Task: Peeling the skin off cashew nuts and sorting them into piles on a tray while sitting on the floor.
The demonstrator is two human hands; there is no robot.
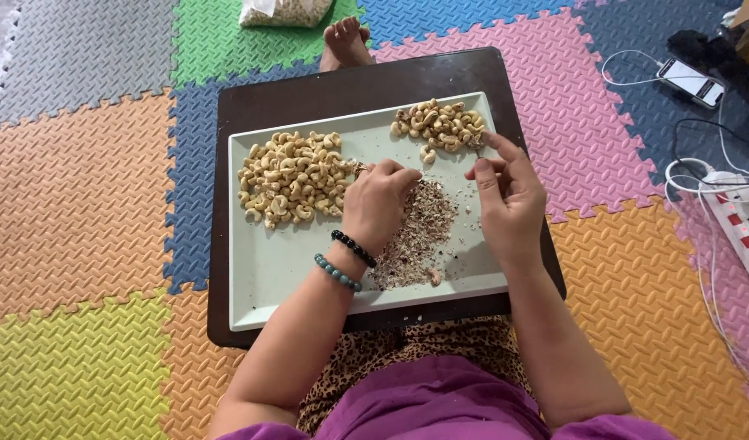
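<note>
Two cashew piles lie on my pale tray [260, 285]: the larger pile [293, 178] just left of my left hand [378, 200], the smaller pile [439, 124] touching my right hand [505, 191] fingertips. Left fingers are pinched around something small, which I cannot identify; right fingers are loosely curled, holding nothing visible. I judge peeling is underway over the husk heap [415, 236] beneath both hands; the next move calls for a fine fingertip pinch

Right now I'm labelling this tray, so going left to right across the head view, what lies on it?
Large cashew pile → left hand → heap of skins → right hand.
</note>
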